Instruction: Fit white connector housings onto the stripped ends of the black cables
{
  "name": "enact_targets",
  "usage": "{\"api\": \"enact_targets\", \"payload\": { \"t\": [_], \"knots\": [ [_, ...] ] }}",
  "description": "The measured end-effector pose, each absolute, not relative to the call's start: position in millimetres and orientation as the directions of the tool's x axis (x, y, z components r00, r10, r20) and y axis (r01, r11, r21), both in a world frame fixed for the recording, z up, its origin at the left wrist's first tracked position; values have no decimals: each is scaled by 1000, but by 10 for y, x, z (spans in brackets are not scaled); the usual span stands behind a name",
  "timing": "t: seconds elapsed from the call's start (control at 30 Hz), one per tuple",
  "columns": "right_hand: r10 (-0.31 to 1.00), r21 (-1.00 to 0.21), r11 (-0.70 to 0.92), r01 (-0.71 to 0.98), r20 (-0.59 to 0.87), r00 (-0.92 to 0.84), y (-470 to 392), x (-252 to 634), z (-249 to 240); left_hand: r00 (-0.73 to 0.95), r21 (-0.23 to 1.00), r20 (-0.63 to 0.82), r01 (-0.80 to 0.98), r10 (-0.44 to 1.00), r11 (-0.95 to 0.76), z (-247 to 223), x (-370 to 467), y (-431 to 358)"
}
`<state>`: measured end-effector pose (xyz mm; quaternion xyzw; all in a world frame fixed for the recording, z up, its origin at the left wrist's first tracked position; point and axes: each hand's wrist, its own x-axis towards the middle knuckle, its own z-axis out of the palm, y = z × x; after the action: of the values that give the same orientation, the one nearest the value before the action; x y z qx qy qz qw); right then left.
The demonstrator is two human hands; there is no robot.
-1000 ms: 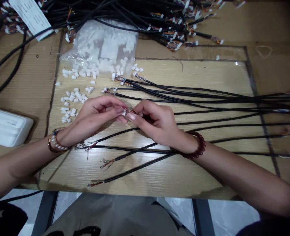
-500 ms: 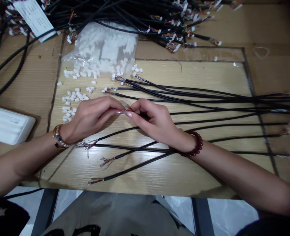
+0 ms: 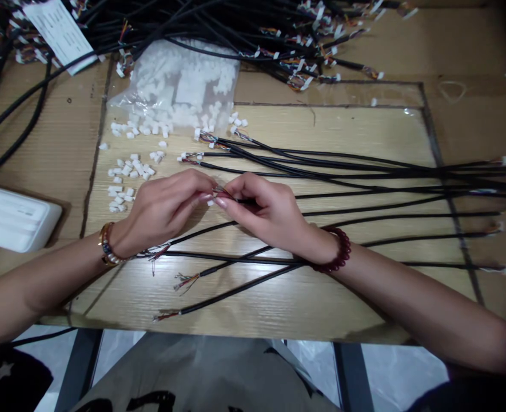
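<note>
Since a second ago, my left hand [image 3: 164, 203] has rolled over so its back shows, its fingers drawn in where they were spread. Thin wires [image 3: 222, 190] are pinched between thumb and forefinger of my right hand [image 3: 274, 214], their tips reaching my left fingertips. Just beneath my left thumb sits a white connector [image 3: 210, 202], between the two hands, above the table [image 3: 364, 303]; I cannot tell whether my left fingers grasp it or only touch it. Nearer to me, black cables [image 3: 235, 292] lie with bare wire ends splayed, some passing under my right wrist. Loose white connectors [image 3: 135, 167] are scattered beyond my left hand, and past them lies a clear plastic bag [image 3: 167, 77] of more, just in front of a heap of dark cables [image 3: 218, 23]
</note>
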<state>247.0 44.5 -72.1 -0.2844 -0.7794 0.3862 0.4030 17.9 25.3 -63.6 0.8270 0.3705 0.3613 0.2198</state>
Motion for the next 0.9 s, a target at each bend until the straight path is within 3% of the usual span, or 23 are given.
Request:
{"api": "enact_targets", "payload": {
  "t": [0.23, 0.37, 0.43, 0.53, 0.7, 0.8, 0.9],
  "knots": [
    [698, -706, 672, 225, 500, -513, 438, 2470, -720, 397, 704, 388, 455, 832, -546, -633, 213, 201],
    [687, -660, 704, 262, 540, -487, 433, 2479, -734, 349, 940, 202, 193, 915, -281, -580, 293, 190],
    [704, -676, 689, 260, 541, -459, 433, 2485, -746, 355, 993, 87, 41, 931, -108, -551, 337, 200],
    [732, -705, 658, 265, 514, -448, 437, 2490, -763, 353, 998, -29, -48, 935, 49, -532, 382, 225],
    [729, -686, 668, 289, 525, -439, 439, 2478, -770, 271, 977, -107, -151, 957, 152, -534, 407, 244],
    [666, -560, 745, 364, 593, -452, 438, 2467, -760, 246, 970, -159, -143, 956, 198, -507, 415, 245],
    [532, -330, 835, 440, 689, -492, 444, 2464, -752, 234, 964, -210, -112, 949, 241, -476, 413, 248]
  ]
}}
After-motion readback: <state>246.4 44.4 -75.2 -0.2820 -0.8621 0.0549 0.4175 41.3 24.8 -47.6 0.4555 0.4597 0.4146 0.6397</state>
